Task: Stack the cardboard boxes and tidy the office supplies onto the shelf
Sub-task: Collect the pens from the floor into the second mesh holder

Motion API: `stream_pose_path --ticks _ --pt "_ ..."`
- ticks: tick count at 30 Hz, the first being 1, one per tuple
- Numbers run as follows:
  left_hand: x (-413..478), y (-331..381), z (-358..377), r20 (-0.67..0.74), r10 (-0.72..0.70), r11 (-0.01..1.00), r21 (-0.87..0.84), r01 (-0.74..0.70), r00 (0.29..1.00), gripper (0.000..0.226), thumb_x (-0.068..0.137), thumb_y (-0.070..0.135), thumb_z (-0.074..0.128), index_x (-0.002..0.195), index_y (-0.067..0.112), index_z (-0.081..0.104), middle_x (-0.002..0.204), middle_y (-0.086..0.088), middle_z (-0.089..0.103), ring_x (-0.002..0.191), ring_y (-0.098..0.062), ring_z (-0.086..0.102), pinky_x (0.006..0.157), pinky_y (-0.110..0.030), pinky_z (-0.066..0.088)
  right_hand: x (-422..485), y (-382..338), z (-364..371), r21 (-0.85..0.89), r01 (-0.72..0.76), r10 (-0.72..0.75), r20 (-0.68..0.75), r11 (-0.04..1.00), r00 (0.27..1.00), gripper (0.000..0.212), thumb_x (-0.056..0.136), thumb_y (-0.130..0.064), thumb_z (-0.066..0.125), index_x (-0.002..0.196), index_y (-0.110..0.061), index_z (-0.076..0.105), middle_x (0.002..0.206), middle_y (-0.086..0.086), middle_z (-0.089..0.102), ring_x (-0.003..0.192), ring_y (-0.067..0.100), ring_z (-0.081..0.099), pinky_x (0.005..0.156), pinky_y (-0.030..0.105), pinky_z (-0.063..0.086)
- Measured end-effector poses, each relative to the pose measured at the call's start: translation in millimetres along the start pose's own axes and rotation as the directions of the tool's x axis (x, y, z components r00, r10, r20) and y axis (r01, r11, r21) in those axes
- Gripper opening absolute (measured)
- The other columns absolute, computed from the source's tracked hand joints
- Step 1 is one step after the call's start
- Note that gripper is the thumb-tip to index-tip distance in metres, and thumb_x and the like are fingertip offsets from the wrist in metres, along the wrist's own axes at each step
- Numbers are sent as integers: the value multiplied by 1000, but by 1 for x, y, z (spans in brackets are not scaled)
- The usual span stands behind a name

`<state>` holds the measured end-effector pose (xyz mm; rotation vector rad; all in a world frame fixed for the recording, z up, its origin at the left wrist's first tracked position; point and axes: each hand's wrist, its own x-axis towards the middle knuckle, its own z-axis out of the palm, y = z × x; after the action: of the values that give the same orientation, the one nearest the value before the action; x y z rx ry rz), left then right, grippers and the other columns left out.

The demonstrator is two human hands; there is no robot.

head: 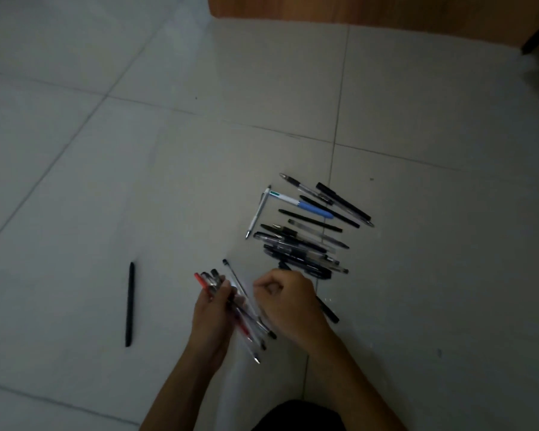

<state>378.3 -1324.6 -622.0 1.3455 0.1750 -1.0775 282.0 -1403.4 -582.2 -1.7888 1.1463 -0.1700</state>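
— While the floor is seen from above in dim light, what is held by the left hand?

— A bundle of pens is gripped there, the fingers being curled round the barrels. A red cap is seen at the upper end of the bundle, and the tips are pointed down and to the right.

— And the right hand?

— It is closed into a loose fist just beside the bundle, with the fingertips drawn in toward the thumb. Whether a pen is pinched in it cannot be told. A black pen is partly covered by that hand.

— Where are the remaining supplies found?

— A loose pile of pens is laid on the tiles just beyond the right hand, a blue-and-white pen among them. One single black pen is left well apart to the left. A wooden panel is seen at the top edge.

— Is any container seen?

— None can be made out.
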Motion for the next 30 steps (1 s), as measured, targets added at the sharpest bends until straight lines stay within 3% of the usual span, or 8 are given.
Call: stream_pose_path --ticks 6,9,12,17,19,22,26,30 --pt "14 30 -40 -80 -44 968 -252 23 996 14 95 10 44 87 17 52 62 1 54 50 -12 55 67 -33 45 23 14 46 -311 -40 45 12 950 999 19 88 -18 59 105 -8 59 109 7 59 97 16 59 78 21 49" --pt "17 35 -54 -85 -55 966 -258 31 995 14 94 12 45 84 17 51 59 3 55 50 -11 55 65 -30 46 25 7 56 -298 -42 47 10 954 999 12 87 -14 58 95 -5 63 98 8 65 84 14 63 71 22 54" --pt "19 40 -65 -82 -42 968 -250 20 996 13 92 19 52 80 15 51 67 -2 53 58 -15 55 62 -30 47 20 -18 63 -114 58 -49 85 992 995 8 80 -18 67 80 -10 67 74 0 69 63 6 62 58 17 51" --pt "7 46 -73 -117 64 978 -189 -85 991 15 94 13 51 79 9 51 62 -6 49 48 -12 54 44 -23 47 9 -58 93 -133 330 -274 320 935 907 18 79 -22 64 73 -6 69 70 11 67 65 21 62 62 32 50" --pt "4 52 -78 -183 123 982 -120 -146 975 14 94 5 49 82 12 52 61 -4 49 48 -11 52 45 -22 46 8 -68 98 -63 289 -247 369 955 896 13 77 -17 62 79 -10 73 74 8 70 69 14 64 65 26 51" --pt "7 68 -110 -302 135 969 -159 -189 944 18 94 5 48 84 19 51 59 1 52 51 -10 52 49 -24 45 18 -82 119 -22 133 -124 245 991 962 11 77 -20 61 79 -17 71 77 0 71 75 9 65 70 22 51" --pt "9 84 -149 -398 109 929 -286 -237 911 19 94 5 44 86 22 48 67 2 48 46 -8 50 45 -22 46 39 -91 159 -122 -27 41 114 992 993 16 83 -24 57 92 -13 63 96 8 68 96 26 62 85 34 51" --pt "6 87 -171 -416 86 917 -323 -236 905 19 95 6 41 85 21 47 68 1 46 44 -8 50 43 -21 46 44 -95 187 -333 15 37 149 943 988 31 89 -29 56 108 -5 54 113 13 56 109 29 53 89 33 42"
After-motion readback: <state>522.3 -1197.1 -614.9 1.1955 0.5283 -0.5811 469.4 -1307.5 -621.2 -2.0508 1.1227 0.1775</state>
